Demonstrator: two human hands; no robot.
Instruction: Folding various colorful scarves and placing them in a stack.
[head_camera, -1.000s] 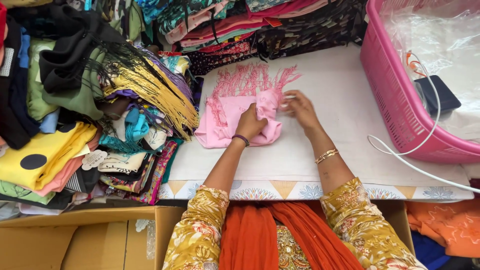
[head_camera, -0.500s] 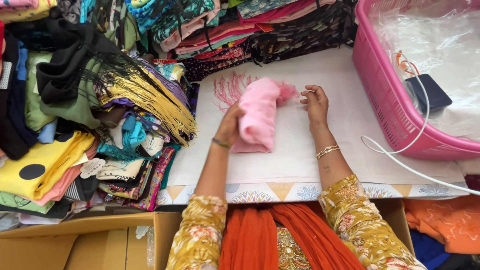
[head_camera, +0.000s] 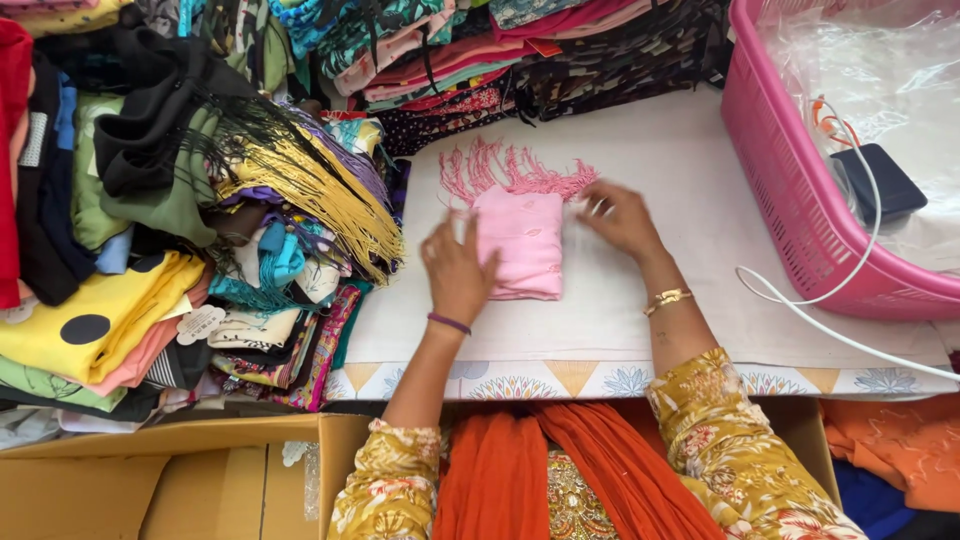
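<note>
A pink cloth with a fringe (head_camera: 525, 240) lies folded into a narrow rectangle on the white table cover (head_camera: 680, 160); its fringe spreads toward the far side. My left hand (head_camera: 455, 268) rests with fingers apart against the cloth's left edge. Fingers spread, my right hand (head_camera: 618, 215) hovers at the upper right corner near the fringe, blurred by motion. Neither hand grips the cloth.
A pink plastic basket (head_camera: 790, 170) with a dark device and a white cable (head_camera: 800, 300) stands at the right. Heaps of folded cloths (head_camera: 180, 230) fill the left and far side. A cardboard box (head_camera: 170, 480) sits below the table's edge at the left.
The pink cloth went from spread out and bunched to a narrow folded rectangle lying flat. Both hands have let go of it and now lie open at its sides.
</note>
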